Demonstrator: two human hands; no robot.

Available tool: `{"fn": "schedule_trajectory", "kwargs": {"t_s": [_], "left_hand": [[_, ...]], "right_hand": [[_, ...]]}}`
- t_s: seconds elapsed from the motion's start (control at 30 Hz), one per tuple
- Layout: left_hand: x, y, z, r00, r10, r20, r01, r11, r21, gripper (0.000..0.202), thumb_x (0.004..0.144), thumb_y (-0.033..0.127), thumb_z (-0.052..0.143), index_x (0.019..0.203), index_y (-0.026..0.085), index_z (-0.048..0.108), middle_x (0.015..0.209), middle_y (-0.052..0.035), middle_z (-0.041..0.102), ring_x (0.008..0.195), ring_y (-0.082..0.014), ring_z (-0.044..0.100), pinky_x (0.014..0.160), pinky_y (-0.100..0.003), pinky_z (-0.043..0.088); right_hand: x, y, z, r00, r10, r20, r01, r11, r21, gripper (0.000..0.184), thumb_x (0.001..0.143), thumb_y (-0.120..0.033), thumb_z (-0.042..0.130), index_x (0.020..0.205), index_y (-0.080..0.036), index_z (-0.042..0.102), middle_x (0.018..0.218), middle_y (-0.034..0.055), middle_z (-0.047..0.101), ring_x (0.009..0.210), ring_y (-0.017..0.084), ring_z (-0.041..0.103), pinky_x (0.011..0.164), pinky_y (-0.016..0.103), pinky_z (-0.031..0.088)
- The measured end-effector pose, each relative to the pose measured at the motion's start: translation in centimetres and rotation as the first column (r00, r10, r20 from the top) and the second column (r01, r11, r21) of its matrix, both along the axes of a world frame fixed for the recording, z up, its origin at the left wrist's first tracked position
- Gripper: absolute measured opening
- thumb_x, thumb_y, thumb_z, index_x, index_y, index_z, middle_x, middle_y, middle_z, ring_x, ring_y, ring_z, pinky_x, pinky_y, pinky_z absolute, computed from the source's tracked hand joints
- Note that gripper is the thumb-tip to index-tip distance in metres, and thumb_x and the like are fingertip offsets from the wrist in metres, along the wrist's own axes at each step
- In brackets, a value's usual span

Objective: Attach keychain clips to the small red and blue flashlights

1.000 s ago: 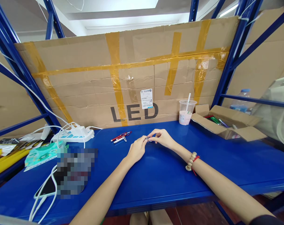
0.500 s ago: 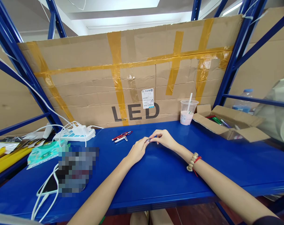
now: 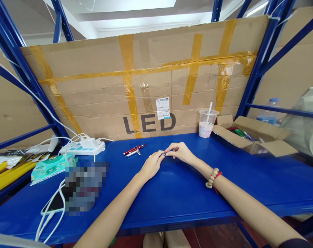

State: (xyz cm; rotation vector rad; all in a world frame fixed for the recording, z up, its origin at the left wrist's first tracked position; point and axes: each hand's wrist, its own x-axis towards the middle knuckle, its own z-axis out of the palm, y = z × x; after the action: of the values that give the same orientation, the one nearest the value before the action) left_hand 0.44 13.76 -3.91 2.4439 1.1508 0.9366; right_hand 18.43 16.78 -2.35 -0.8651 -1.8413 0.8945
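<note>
Over the middle of the blue tabletop [image 3: 187,193], my left hand [image 3: 152,164] and my right hand [image 3: 180,152] meet at the fingertips. Between them is a small shiny metal piece [image 3: 164,154], mostly covered by fingers, so its kind does not show. Both hands are closed, pinching at it from either side. To the left of my left hand lie a red pen-like stick [image 3: 132,150] and a silver one [image 3: 133,153], side by side. A beaded bracelet and a red cord circle my right wrist.
At the back right stand a plastic cup [image 3: 206,125] with a straw and an open cardboard box [image 3: 249,146] holding colourful sticks. On the left are a white power strip [image 3: 79,148], a green packet [image 3: 51,167] and a phone [image 3: 53,203] with cables. Taped cardboard [image 3: 102,100] walls the back.
</note>
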Motion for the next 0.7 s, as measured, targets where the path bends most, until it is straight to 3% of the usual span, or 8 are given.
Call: {"fn": "schedule_trajectory", "kwargs": {"t_s": [0.13, 0.4, 0.7], "left_hand": [[0.1, 0.0, 0.0, 1.000, -0.015, 0.014, 0.015, 1.000, -0.007, 0.026, 0.093, 0.031, 0.033, 0.111, 0.022, 0.049, 0.103, -0.0029, 0.058, 0.097, -0.0173, 0.053, 0.086, -0.029, 0.040], [0.1, -0.5, 0.3, 1.000, -0.003, -0.030, 0.004, 1.000, 0.014, 0.023, 0.093, 0.030, 0.032, 0.100, 0.019, 0.051, 0.093, -0.0031, 0.058, 0.087, -0.0164, 0.055, 0.078, -0.028, 0.041], [0.2, -0.6, 0.3, 0.992, -0.038, -0.120, 0.048, 0.995, 0.088, 0.023, 0.093, 0.026, 0.033, 0.103, 0.019, 0.053, 0.102, -0.0035, 0.059, 0.095, -0.0169, 0.053, 0.084, -0.030, 0.041]], "right_hand": [[0.0, 0.1, -0.2, 0.999, -0.019, 0.033, 0.019, 1.000, 0.016, 0.041, 0.056, -0.045, 0.072, 0.072, -0.008, 0.067, 0.074, 0.0062, 0.060, 0.043, 0.005, 0.048, 0.043, 0.017, 0.036], [0.4, 0.5, -0.4, 0.994, 0.014, 0.112, -0.013, 1.000, -0.006, 0.041, 0.060, -0.046, 0.070, 0.076, -0.008, 0.067, 0.072, 0.0059, 0.061, 0.048, 0.006, 0.049, 0.046, 0.018, 0.038], [1.1, 0.1, -0.1, 0.912, -0.100, 0.397, 0.076, 0.994, 0.076, 0.031, 0.068, -0.044, 0.065, 0.077, -0.015, 0.067, 0.070, 0.0004, 0.062, 0.051, 0.005, 0.052, 0.050, 0.016, 0.035]]}}
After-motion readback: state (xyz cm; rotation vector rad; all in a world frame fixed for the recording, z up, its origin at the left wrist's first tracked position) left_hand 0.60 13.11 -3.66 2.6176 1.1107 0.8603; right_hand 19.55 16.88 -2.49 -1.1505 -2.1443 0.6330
